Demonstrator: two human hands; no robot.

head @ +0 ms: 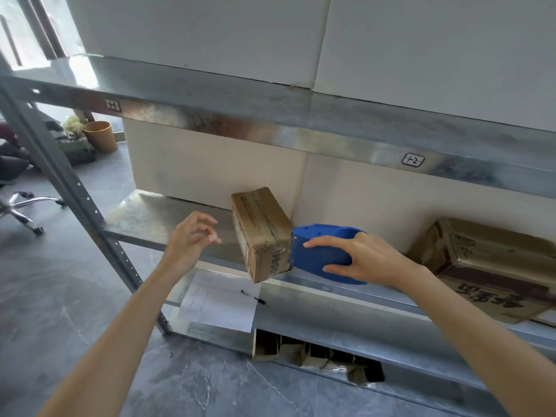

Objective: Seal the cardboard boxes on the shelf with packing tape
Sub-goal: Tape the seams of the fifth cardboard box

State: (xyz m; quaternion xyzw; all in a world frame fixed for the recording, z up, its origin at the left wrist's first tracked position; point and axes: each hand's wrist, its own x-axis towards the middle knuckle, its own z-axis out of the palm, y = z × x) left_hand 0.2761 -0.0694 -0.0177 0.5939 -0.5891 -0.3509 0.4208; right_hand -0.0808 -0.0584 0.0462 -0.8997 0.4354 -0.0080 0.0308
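Three shelf levels show on a grey metal rack [210, 94]. Big white blocks [195, 34] fill the top level, and more stand behind the middle shelf [144, 215]. The floor is grey stone-pattern.

A large cardboard box [487, 266] with printed characters on its front face sits at the right end of the middle shelf. It is well apart from the small cardboard box [261, 230]. The small box sits mid-shelf, turned at an angle, with its near corner hanging past the front edge. Clear tape already runs along its top and down its near end.

A white paper sheet [219, 302] lies on the lower shelf [346, 308], below the small box. Opened cardboard boxes [301, 353] sit under that shelf.

The blue tape dispenser [325, 254] has its nose touching the small box's right side, low and near the front corner. The right hand [370, 257] grips the dispenser, fingers over the top and thumb underneath.

The left hand [192, 236] hovers just left of the small box, not touching it. It holds nothing and its fingers are loosely curled.

A tan bucket [100, 135] and a chrome chair base [24, 209] stand on the floor at far left. A black pen [254, 297] lies at the paper's upper right edge. Small labels [413, 160] are stuck on the upper shelf lip.
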